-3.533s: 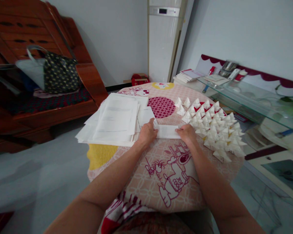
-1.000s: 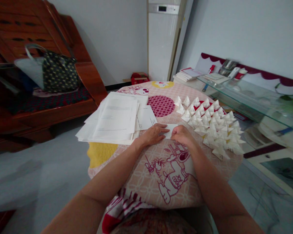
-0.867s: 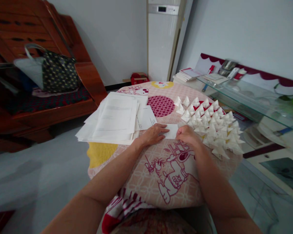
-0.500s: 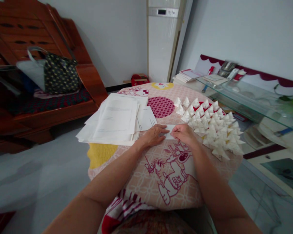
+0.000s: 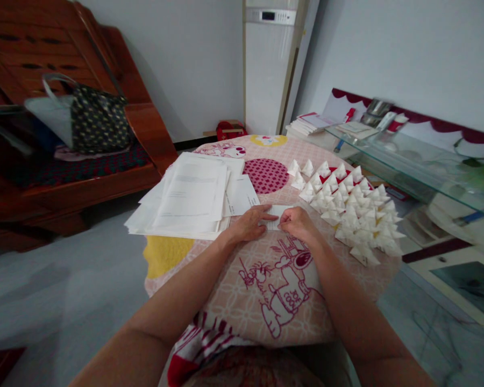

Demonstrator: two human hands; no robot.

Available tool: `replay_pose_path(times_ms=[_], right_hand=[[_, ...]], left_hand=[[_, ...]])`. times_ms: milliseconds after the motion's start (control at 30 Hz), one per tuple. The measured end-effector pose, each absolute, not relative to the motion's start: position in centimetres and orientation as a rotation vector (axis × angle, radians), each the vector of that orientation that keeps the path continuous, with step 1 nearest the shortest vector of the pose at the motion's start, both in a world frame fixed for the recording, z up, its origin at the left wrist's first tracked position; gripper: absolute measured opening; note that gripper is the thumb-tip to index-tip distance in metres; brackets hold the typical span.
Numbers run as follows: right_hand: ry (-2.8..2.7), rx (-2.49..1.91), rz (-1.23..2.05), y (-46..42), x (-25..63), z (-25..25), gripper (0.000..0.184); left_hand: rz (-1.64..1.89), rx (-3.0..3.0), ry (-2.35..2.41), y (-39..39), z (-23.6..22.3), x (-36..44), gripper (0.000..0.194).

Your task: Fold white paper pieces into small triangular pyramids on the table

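A small folded piece of white paper (image 5: 273,211) lies on the patterned tablecloth (image 5: 229,301), partly covered by both hands. Faint printed lines show on its upper side. My left hand (image 5: 250,222) rests on its left part with the fingers stretched out, pressing it down. At the right part, my right hand (image 5: 297,221) pinches the paper between thumb and curled fingers. Beside my left hand is a loose stack of printed sheets (image 5: 193,193). Several rows of folded white paper pieces (image 5: 349,201) with raised points stand to the right of my right hand.
A glass shelf (image 5: 419,172) holding a cup and metal containers runs along the right wall. At the left is a wooden bench (image 5: 84,185) with a dotted bag (image 5: 99,121). A tall white air conditioner (image 5: 268,70) stands behind the table.
The paper strip was longer and held at both ends; now it is folded shorter. My right hand went leftward, slid out to the edge and came back, while my left hand flattened onto the paper.
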State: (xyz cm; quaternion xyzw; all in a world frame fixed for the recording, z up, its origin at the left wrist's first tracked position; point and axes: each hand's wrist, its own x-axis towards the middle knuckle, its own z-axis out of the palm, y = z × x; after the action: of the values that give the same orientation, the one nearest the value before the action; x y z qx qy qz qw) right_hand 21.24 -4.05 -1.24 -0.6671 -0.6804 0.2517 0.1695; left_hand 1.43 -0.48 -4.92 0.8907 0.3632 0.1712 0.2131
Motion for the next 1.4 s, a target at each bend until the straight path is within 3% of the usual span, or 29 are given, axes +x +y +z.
replay_pose_path(times_ms=[267, 467, 600, 933, 1167, 1400], right_hand=[[-1.942, -1.886, 0.691, -4.1, 21.3, -1.4, 0.005], [-2.067, -1.899, 0.572, -4.6, 20.9, -0.7, 0.004], [-2.318, -1.805, 0.314, -5.6, 20.0, 0.2, 0.019], [-2.765, -1.630, -0.033, -6.7, 17.9, -0.1, 0.034], [-2.315, -1.737, -0.070, -5.9, 20.6, 0.1, 0.022], [-1.835, -1.456, 0.204, -5.3, 23.0, 0.6, 0.021]], left_hand=[[0.494, 2.448, 0.724, 1.0, -5.0, -0.9, 0.075], [0.731, 2.400, 0.797, 0.1, -4.6, -0.3, 0.064], [0.850, 2.363, 0.951, -0.4, -4.1, 0.4, 0.060], [0.938, 2.286, 1.196, -0.2, -4.4, 0.5, 0.052], [1.073, 2.245, 1.116, -0.5, -3.9, 0.3, 0.066], [1.110, 2.220, 1.047, -1.6, -2.7, 0.6, 0.048]])
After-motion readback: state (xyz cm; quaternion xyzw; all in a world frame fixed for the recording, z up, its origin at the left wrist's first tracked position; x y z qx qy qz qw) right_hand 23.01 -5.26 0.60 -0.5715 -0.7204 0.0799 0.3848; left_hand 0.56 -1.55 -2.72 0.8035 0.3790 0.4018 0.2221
